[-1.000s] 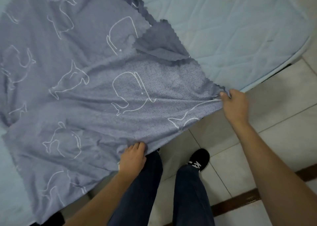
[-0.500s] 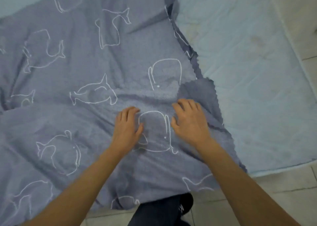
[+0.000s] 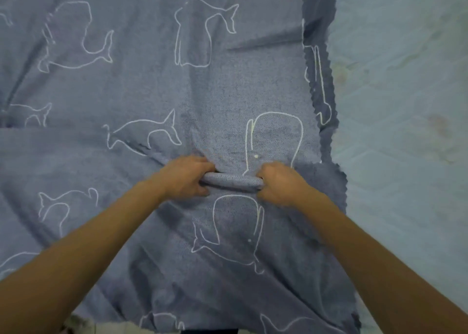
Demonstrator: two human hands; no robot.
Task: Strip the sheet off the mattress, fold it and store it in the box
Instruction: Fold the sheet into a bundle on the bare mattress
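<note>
Half a second ago both hands were lying flat on the cloth with fingers spread; now they are curling in and gathering it up. The fingers (image 3: pixel 202 166) of the left hand (image 3: pixel 186 179) are wrapping over one end of a raised ridge (image 3: pixel 233 180) of fabric, thumb tucked under it. The right hand (image 3: pixel 279 184) is gripping the other end in the same way, knuckles up. The two hands are sitting close together, with only that short roll of cloth between them.

There is one sheet (image 3: pixel 152 92), grey-blue, and it is lying spread and creased over one pale blue quilted mattress (image 3: pixel 405 131). I am counting six white whale outlines (image 3: pixel 144 133) showing nearly whole. Several more are being cut off by folds or by the frame. One of them is being pinched right at the ridge, its lower part disappearing into the fold beside the right hand.

The zigzag edge (image 3: pixel 331 100) of the sheet is running down the right side, doubled over on itself near the top. It is ending in a jutting corner just right of the right hand. Beyond that edge the mattress is lying bare all the way to the frame. On the left the sheet is carrying on out of view. At the bottom its near edge is hanging over a thin strip of pale floor (image 3: pixel 83 327). Two bare forearms (image 3: pixel 101 237) are reaching across the cloth from there.
</note>
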